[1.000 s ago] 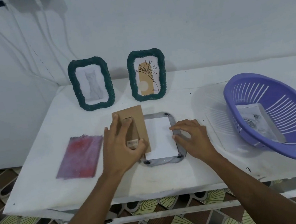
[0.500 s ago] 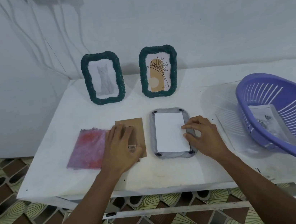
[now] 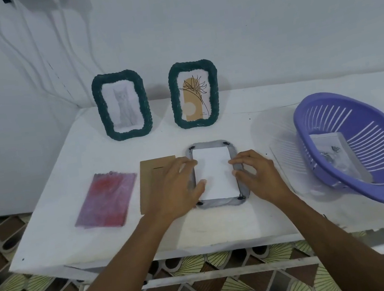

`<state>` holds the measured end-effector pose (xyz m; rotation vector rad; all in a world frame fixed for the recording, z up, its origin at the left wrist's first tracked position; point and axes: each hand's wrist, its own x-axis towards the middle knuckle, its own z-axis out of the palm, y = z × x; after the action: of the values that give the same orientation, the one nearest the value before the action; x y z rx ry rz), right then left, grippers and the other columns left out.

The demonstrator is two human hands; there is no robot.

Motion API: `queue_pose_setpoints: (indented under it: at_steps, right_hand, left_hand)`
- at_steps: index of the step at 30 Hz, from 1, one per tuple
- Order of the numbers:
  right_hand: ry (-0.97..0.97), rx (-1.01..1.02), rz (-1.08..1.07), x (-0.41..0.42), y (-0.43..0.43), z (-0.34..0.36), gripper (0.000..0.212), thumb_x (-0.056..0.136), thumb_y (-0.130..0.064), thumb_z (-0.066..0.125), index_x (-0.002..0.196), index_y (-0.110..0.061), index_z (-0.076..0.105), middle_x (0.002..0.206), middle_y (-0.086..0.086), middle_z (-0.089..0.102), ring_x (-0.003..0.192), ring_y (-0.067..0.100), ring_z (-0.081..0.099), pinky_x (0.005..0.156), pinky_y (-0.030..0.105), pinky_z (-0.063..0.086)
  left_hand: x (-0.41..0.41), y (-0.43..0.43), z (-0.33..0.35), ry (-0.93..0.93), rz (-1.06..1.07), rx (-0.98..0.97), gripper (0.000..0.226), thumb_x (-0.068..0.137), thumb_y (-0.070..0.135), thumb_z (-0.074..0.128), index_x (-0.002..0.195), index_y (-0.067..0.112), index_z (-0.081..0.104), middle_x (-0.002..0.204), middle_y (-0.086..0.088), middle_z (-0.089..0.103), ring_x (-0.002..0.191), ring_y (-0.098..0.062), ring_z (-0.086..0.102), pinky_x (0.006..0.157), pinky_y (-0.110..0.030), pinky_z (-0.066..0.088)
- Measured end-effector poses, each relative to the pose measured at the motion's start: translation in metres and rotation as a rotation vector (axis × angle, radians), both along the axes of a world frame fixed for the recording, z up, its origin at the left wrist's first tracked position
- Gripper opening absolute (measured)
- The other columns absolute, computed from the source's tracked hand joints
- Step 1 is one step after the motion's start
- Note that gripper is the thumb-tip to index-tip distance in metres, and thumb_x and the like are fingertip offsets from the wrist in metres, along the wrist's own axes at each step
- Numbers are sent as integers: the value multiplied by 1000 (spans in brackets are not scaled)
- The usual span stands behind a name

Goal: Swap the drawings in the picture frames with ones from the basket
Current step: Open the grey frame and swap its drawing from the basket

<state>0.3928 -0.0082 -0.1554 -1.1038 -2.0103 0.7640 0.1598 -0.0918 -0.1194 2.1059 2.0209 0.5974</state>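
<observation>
A grey picture frame [image 3: 220,203] lies face down on the white table, with a white sheet [image 3: 215,175] showing in its back. My left hand [image 3: 177,191] rests on the frame's left edge, fingers spread, thumb on the sheet. My right hand [image 3: 258,177] touches the frame's right edge with fingertips on the sheet. The brown cardboard backing [image 3: 149,175] lies flat just left of the frame, partly under my left hand. A red-pink drawing [image 3: 106,200] lies further left. The purple basket [image 3: 333,185] at the right holds a drawing [image 3: 336,155].
Two green woven frames stand at the back against the wall: one with a cat sketch [image 3: 122,105], one with a plant drawing [image 3: 194,95]. A clear sheet [image 3: 285,155] lies between the grey frame and the basket. The table's front edge [image 3: 199,247] is near me.
My left hand laid the cardboard backing flat left of the frame, let go of it, and moved right onto the frame's left edge. My right hand stayed at the right edge.
</observation>
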Motion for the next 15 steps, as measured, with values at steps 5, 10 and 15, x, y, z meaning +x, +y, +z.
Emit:
queue_pose_setpoints:
  at_steps: [5,10,15]
  right_hand:
    - [-20,-25,14,2,0,-3,27,82,-21,73,110,-21,70,111,-7,67,104,5,60,95,19,45]
    - [-77,76,-2,1,0,-5,30,80,-25,76,110,-23,70,110,-8,67,101,6,60,94,28,50]
    - [-89,79,-8,0,1,-7,28,79,-31,73,107,-29,70,110,-11,67,102,9,61,90,43,51]
  left_hand:
    - [17,16,-17,-32,70,-102,84,77,74,31,144,23,34,138,-2,33,126,-22,30,104,-36,29]
    - [18,15,-23,-139,79,-86,77,82,61,48,147,23,33,135,-1,39,125,-19,32,104,-33,31]
    - [21,18,-23,-192,151,-71,84,82,52,66,151,28,23,128,-1,41,122,-19,32,99,-31,30]
